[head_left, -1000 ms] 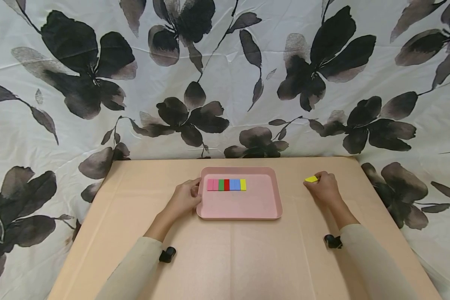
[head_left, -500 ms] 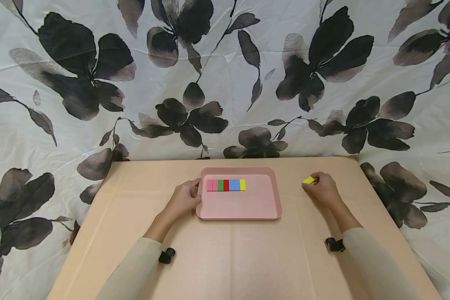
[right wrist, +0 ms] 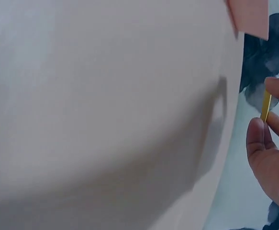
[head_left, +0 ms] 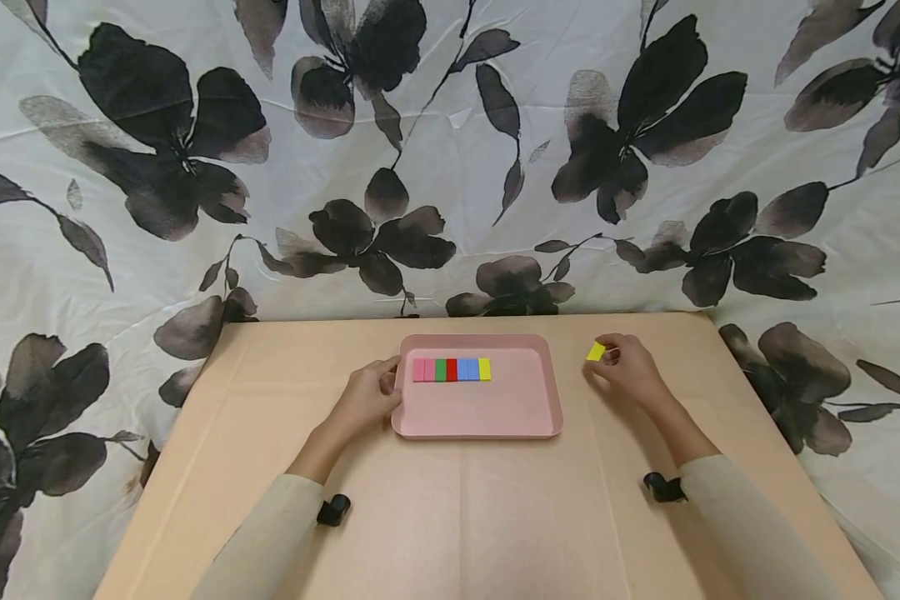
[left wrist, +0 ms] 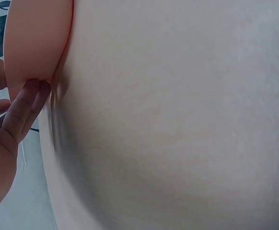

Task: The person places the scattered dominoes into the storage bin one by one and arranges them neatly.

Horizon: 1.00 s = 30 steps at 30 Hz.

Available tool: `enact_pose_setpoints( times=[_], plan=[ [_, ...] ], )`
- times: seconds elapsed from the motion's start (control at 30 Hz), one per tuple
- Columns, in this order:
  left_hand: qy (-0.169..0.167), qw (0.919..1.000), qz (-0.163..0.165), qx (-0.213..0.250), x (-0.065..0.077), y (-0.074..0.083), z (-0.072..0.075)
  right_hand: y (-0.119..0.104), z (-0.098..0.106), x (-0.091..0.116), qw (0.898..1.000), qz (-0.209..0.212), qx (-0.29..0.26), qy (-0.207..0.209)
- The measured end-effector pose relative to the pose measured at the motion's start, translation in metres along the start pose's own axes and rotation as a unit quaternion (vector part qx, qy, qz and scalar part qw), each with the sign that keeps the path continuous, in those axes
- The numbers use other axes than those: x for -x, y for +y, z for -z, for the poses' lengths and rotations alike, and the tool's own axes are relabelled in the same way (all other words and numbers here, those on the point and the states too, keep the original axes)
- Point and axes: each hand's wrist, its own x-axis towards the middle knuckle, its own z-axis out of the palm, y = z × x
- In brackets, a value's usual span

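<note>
A pink rectangular tray (head_left: 480, 414) lies on the table. Along its upper left part runs a row of coloured tiles (head_left: 452, 370), side by side: pink, green, red, blue, and yellow at the right end. My left hand (head_left: 365, 393) holds the tray's left edge; the left wrist view has its fingers against the tray's side (left wrist: 39, 43). Right of the tray, my right hand (head_left: 633, 364) pinches a yellow tile (head_left: 596, 352) between thumb and fingertips, raised off the table. Seen edge-on in the right wrist view, that tile (right wrist: 266, 105) is thin.
The light wooden-coloured table (head_left: 461, 517) extends around the tray on all sides. Behind its far edge hangs a white cloth (head_left: 487, 167) with dark flowers. A small black camera (head_left: 333, 510) sits at the left wrist, another black camera (head_left: 664, 487) at the right.
My right hand has moved left toward the tray with the yellow tile, which has turned more upright. The left hand and the tray have stayed in place.
</note>
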Motion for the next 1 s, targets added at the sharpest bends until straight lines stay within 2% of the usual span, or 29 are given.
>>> enact_pose_setpoints(
  times=[0.37, 0.6, 1.0],
  plan=[
    [-0.004, 1.0, 0.002, 0.005, 0.001, 0.002, 0.0, -0.036, -0.016, -0.009, 0.998, 0.065, -0.015, -0.011],
    [-0.006, 1.0, 0.003, 0.006, 0.0, 0.002, 0.0, -0.057, -0.024, -0.015, 0.996, 0.075, -0.028, -0.029],
    [-0.004, 1.0, 0.007, 0.001, -0.001, 0.004, -0.001, -0.091, -0.05, -0.023, 0.992, 0.103, -0.009, -0.079]
  ],
)
